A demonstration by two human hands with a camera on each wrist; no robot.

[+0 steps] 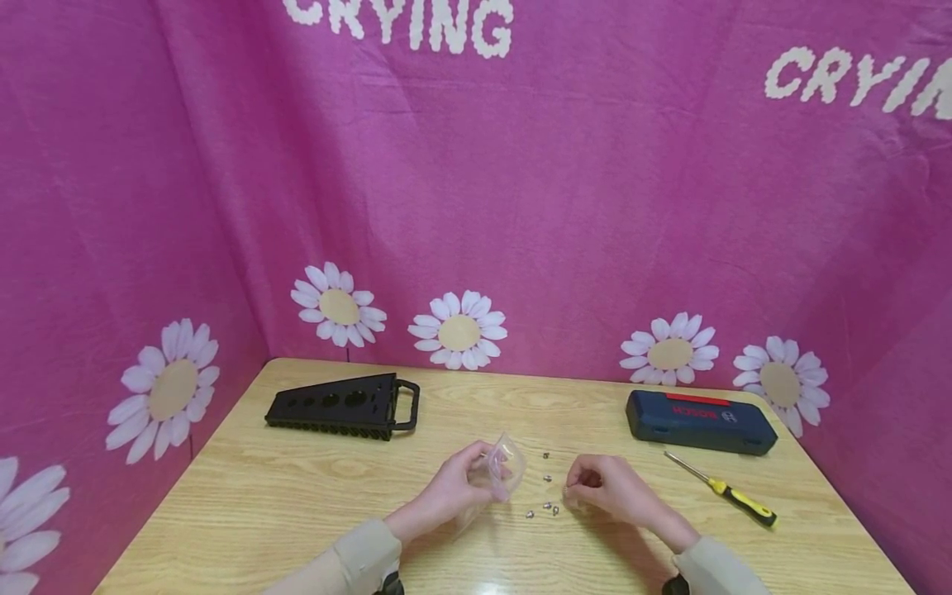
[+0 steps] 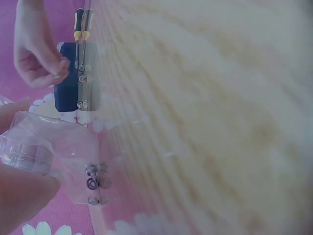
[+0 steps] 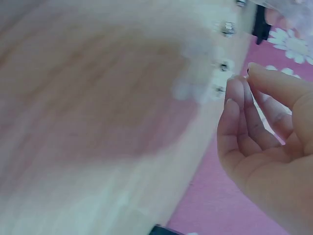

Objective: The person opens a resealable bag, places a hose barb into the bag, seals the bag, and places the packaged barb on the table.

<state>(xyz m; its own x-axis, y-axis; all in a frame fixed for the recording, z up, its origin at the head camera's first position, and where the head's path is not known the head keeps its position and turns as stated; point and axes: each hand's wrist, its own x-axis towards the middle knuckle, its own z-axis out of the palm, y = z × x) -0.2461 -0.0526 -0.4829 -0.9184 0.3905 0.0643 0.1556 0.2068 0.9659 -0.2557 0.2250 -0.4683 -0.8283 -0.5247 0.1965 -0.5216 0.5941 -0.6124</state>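
Observation:
My left hand (image 1: 449, 489) grips a clear plastic bag (image 1: 509, 468) over the middle of the table, its mouth held upward. To the right, my right hand (image 1: 614, 491) pinches a tiny metal piece, apparently a screw (image 2: 57, 76), between thumb and fingertips; most of it is hidden. Several small metal screws (image 1: 547, 478) lie loose on the wood between the two hands. Close up in the left wrist view, some screws (image 2: 92, 183) appear beside the bag's lower edge. In the right wrist view, more screws (image 3: 228, 29) lie beyond the fingertips.
A black slotted tool rack (image 1: 335, 406) with a handle lies at the back left. At the back right is a dark blue Bosch case (image 1: 701, 422), with a yellow-and-black screwdriver (image 1: 721, 487) in front of it. Pink cloth (image 1: 476, 207) hangs behind the wooden table (image 1: 297, 487).

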